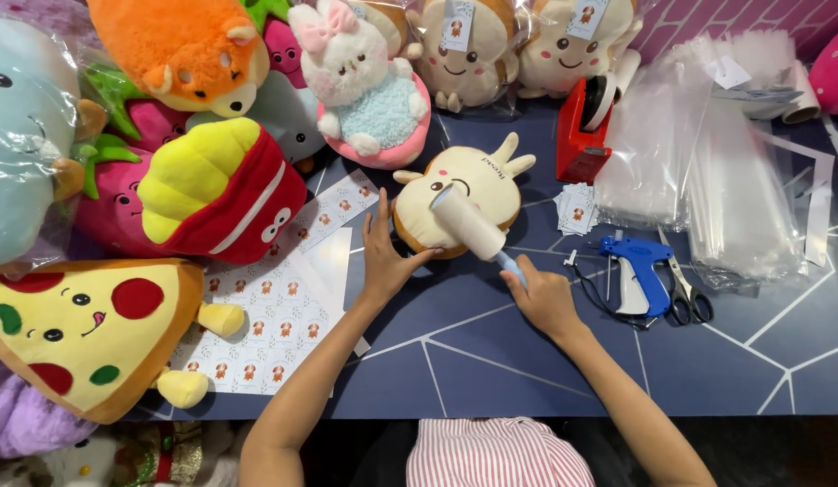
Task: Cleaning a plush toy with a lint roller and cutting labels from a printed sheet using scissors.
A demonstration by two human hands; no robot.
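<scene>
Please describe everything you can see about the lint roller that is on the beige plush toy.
The lint roller has a white cylinder, which looks like sticky paper, and a light blue handle. It lies tilted, with the cylinder resting on the face of the beige plush toy. The right hand grips the handle. The left hand holds the toy's side, apart from the roller.

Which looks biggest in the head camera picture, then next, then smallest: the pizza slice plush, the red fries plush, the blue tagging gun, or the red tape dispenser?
1. Pizza slice plush, partly cut off by the picture's edge
2. Red fries plush
3. Blue tagging gun and red tape dispenser look about alike, so I won't rank them.
</scene>
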